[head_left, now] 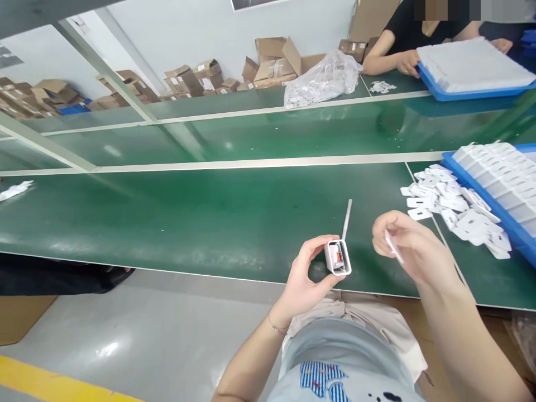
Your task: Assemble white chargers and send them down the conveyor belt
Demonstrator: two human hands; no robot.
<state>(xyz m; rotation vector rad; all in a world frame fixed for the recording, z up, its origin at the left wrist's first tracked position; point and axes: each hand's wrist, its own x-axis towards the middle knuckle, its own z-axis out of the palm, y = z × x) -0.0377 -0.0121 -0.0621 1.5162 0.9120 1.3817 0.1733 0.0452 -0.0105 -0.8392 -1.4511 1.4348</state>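
Observation:
My left hand (310,272) grips a small white charger housing (328,258) between thumb and fingers, close to the table's front edge. Its open end faces me, and metal and orange parts (339,257) show inside. To the right, my right hand (404,243) pinches a thin white end plate (393,247), held apart from the housing. A slim pale stick (347,219) lies on the green table just beyond the housing. A heap of similar white plates (456,206) is spread to the right of my right hand.
A blue tray (454,166) with white compartmented inserts (502,173) stands at the right. Across the belt (234,137), a co-worker's hand (407,62) holds another blue tray (444,94). A clear plastic bag (322,80) and cardboard boxes (274,61) are at the back.

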